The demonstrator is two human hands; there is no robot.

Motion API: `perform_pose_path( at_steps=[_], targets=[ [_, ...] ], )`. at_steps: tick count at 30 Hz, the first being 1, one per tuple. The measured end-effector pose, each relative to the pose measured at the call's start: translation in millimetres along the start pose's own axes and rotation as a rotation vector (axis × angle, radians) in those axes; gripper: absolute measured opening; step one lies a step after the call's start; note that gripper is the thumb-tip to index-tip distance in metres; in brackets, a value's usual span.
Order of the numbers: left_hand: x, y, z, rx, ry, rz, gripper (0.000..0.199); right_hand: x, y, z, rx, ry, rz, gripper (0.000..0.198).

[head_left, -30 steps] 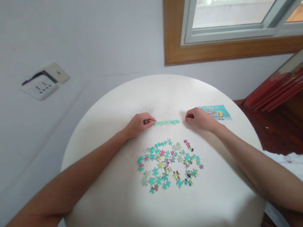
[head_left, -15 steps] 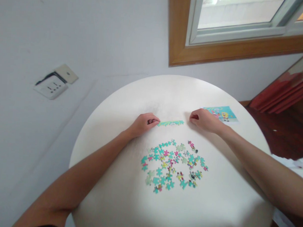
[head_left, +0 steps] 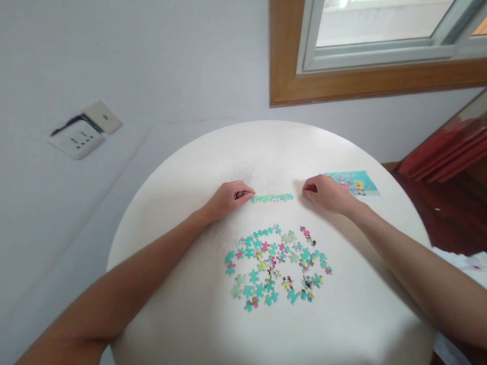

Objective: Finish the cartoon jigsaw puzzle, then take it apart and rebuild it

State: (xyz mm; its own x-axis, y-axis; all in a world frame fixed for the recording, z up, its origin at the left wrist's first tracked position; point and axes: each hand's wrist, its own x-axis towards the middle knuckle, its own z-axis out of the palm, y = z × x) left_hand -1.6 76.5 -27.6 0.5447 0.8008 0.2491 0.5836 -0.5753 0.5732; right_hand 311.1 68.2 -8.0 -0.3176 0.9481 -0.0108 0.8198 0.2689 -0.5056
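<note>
A narrow strip of joined jigsaw pieces (head_left: 273,198), green and yellow, lies across the white round table (head_left: 175,308). My left hand (head_left: 229,199) is closed in a pinch at its left end, fingertips touching the strip. Just beyond the right end, my right hand (head_left: 326,193) rests on the tabletop with curled fingers, apart from the strip. Whether anything is inside those fingers is hidden. Closer to me spreads a group of loose jigsaw pieces (head_left: 259,291), teal, pink, yellow and pale green.
Behind my right hand lies a cartoon picture card (head_left: 359,185), partly covered by the hand. A wall with a socket (head_left: 82,139) borders the table on the left. At the back is a wood-framed window (head_left: 286,88); a red curtain (head_left: 448,152) hangs at right.
The view has shifted very slightly. Both hands, the strip and the loose pieces keep nearly the same places on the table.
</note>
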Motion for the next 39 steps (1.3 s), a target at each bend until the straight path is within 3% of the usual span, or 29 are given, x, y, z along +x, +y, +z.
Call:
perform_pose_path(
  at_steps=[4,7,11,14,19,29,36,39],
  targets=[
    [0,-1,1,0.005,0.006,0.001,0.02,-5,-13,-3,0.043,0.084,-0.048,0.017],
    [0,-2,1,0.01,-0.001,0.003,0.021,-12,-29,-7,0.099,0.141,-0.174,0.018],
    [0,-3,2,0.015,-0.001,0.006,0.021,-29,-53,-14,0.091,-0.043,-0.386,0.014],
    [0,-2,1,0.006,0.002,-0.004,0.021,-44,-67,-15,-0.027,-0.24,-0.449,0.015],
    [-1,2,0,-0.005,0.007,-0.02,0.021,-61,-73,-11,-0.193,-0.389,-0.459,0.018],
    [0,1,1,-0.003,0.005,-0.025,0.019,-73,-78,6,-0.417,-0.38,-0.404,0.01],
    [0,1,1,-0.005,-0.001,-0.018,0.02,-81,-74,19,-0.322,-0.305,-0.349,0.015],
    [0,0,1,-0.002,-0.001,-0.008,0.02,-78,-75,12,-0.233,-0.336,-0.278,0.006]
  ],
)
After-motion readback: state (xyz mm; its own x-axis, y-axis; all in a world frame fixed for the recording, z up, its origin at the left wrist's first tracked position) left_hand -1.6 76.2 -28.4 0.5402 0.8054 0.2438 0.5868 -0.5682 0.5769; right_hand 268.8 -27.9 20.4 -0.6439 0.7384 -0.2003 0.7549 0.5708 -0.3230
